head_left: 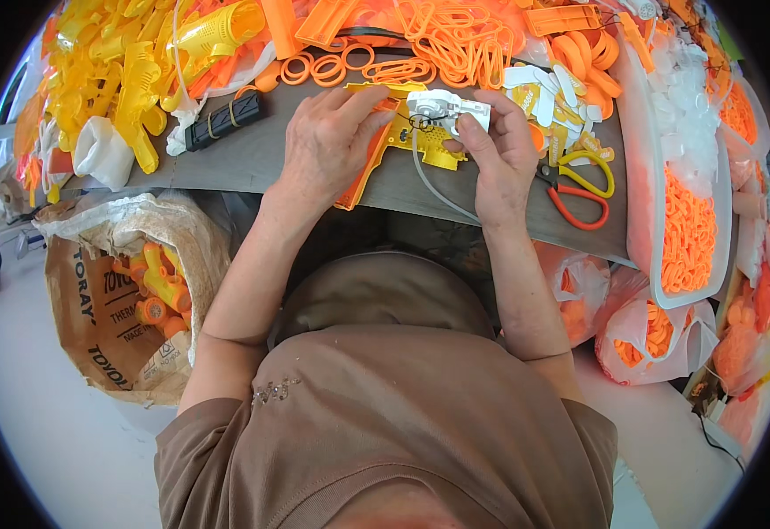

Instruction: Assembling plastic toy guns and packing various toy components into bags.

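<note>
While the left hand [327, 145] is pressing down on a flat orange and yellow toy-gun shell [402, 145] lying at the near edge of the bench [252, 163], the right hand [499, 159] is pinching a small white boxy mechanism [446, 110] over it, a pale tube [433, 189] trailing down. Orange-handled pliers [579, 194] are lying just beside; orange rings [332, 66] are piling up farther back.
</note>
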`<state>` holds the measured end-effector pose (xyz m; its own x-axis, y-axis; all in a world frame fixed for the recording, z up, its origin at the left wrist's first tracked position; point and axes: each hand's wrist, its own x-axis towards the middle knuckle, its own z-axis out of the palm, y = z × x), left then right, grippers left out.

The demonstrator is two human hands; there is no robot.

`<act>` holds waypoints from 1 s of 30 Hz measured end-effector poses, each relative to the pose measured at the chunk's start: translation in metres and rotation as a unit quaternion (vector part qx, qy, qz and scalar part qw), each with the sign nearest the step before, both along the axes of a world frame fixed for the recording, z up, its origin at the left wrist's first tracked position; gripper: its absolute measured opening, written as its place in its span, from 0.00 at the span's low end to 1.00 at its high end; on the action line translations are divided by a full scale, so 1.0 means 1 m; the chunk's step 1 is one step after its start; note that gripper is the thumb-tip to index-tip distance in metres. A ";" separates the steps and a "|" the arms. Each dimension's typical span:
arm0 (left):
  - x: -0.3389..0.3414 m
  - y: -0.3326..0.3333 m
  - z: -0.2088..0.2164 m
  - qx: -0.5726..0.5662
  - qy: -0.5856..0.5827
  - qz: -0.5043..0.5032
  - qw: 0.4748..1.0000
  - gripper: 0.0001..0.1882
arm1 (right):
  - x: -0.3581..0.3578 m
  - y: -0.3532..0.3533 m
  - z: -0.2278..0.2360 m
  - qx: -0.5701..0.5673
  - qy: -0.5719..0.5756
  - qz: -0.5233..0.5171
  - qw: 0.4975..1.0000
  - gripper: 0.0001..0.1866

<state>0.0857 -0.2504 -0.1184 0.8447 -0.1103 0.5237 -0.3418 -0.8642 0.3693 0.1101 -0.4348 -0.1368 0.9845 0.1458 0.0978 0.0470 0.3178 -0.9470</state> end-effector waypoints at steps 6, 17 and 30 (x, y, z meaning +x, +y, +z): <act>0.000 0.004 0.000 -0.017 0.009 -0.007 1.000 0.11 | 0.000 0.000 0.002 -0.007 0.014 0.012 1.000 0.16; 0.007 0.007 0.003 -0.022 0.044 -0.014 0.999 0.10 | 0.001 0.001 0.000 -0.014 0.006 0.010 1.000 0.16; 0.005 0.009 -0.005 0.023 0.004 -0.026 0.999 0.11 | 0.001 0.002 0.000 -0.016 0.002 0.015 1.000 0.16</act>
<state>0.0911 -0.2413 -0.1237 0.8415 -0.1775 0.5103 -0.3838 -0.8611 0.3334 0.1113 -0.4325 -0.1365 0.9800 0.1777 0.0897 0.0352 0.2888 -0.9567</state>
